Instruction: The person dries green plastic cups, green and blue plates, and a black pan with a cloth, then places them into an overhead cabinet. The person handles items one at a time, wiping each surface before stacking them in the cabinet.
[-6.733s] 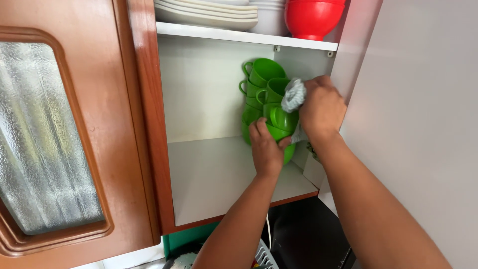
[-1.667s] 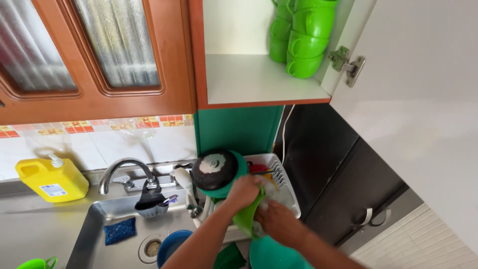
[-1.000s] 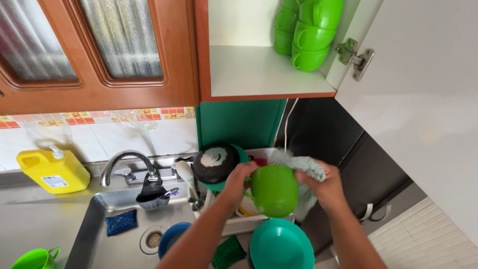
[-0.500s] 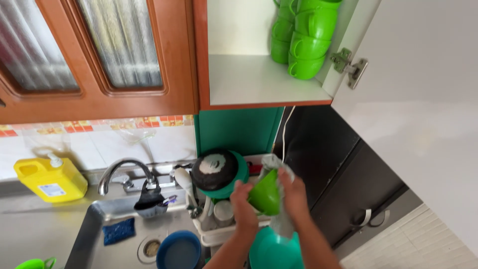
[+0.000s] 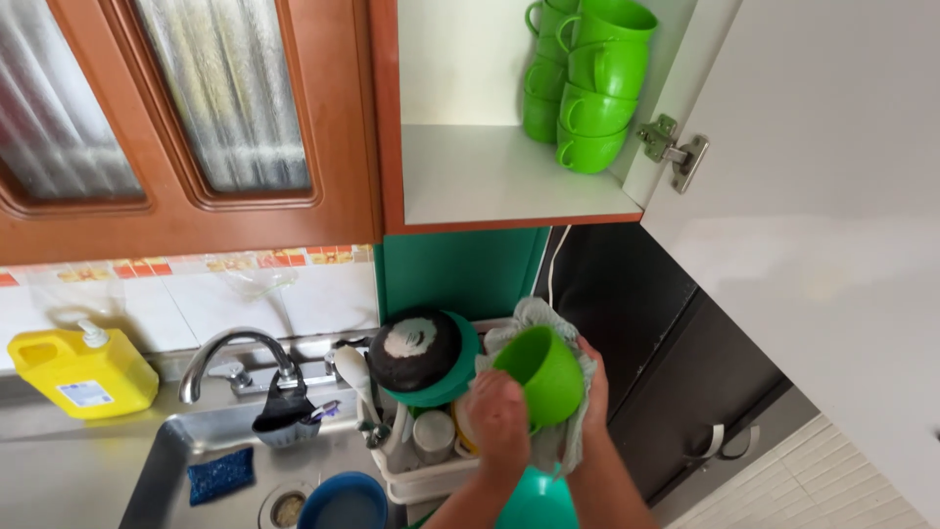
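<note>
Cups: one held (image 5: 541,374), seven shelved (image 5: 586,83)

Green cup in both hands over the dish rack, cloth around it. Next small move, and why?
Probably keep rubbing the cloth around the green cup: the right hand cradles it in the cloth, the left hand grips its near side, and it sits low over the dish rack, far from the stacked cups.

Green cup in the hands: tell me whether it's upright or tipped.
Tipped: the green cup has its mouth facing up-left, cradled in a cloth.
</note>
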